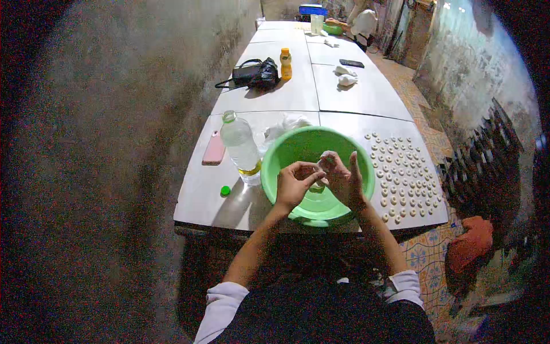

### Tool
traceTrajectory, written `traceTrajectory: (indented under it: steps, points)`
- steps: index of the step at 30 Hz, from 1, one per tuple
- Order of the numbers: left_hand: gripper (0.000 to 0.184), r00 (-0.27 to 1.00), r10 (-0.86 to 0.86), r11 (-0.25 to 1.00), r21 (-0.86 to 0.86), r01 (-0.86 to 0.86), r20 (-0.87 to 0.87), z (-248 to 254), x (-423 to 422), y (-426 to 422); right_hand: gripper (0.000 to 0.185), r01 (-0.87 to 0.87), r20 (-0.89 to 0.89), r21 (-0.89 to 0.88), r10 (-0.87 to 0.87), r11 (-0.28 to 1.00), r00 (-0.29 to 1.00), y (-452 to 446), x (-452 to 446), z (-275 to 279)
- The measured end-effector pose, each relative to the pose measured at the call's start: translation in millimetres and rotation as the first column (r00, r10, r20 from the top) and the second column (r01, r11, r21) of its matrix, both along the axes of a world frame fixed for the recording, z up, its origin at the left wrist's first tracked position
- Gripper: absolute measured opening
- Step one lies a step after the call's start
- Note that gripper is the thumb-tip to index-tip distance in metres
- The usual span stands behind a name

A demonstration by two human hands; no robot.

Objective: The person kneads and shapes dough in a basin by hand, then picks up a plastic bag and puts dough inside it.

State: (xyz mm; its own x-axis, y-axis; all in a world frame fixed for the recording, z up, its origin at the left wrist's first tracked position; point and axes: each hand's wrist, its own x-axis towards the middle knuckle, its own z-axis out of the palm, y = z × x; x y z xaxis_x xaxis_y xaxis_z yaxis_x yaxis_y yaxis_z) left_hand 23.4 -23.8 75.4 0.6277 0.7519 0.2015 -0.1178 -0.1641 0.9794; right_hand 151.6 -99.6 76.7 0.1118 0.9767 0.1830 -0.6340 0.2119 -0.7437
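Above the light-green basin [275,163], my left hand [296,182] is closed in a pinch, its thumb and fingers pressed together. Close beside it, my right hand [347,182] has one finger pointing up and others curled inward, with white stuff at the curled fingertips. A small whitish bit shows between the hands, too small to make out. Rows of small pale dough rings [403,175] lie on the table to the right of the basin.
Left of the basin stand a clear bottle [238,140], a pink phone [214,149] and a green cap [225,190]. Farther off are a black bag [258,74], an orange bottle [286,64], white bundles [346,79] and a dark phone [351,63]. Another person [362,24] works at the table's far end.
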Motion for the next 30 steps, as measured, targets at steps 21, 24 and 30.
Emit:
traceTrajectory:
  steps: [21,24,30]
  points:
    - [0.015,0.982,-0.168,0.978,-0.108,0.177,0.082,6,-3,9,0.070,-0.045,-0.058,-0.067,0.041,0.997,0.997,-2,0,7]
    - [0.014,0.987,-0.145,0.986,-0.069,0.149,0.064,1,-2,13,0.070,-0.070,-0.118,-0.044,0.065,0.997,0.991,-2,2,7]
    - [0.015,0.999,0.017,0.998,0.056,-0.019,0.046,1,-2,18,0.071,-0.092,-0.268,0.014,0.092,0.996,0.959,-6,13,12]
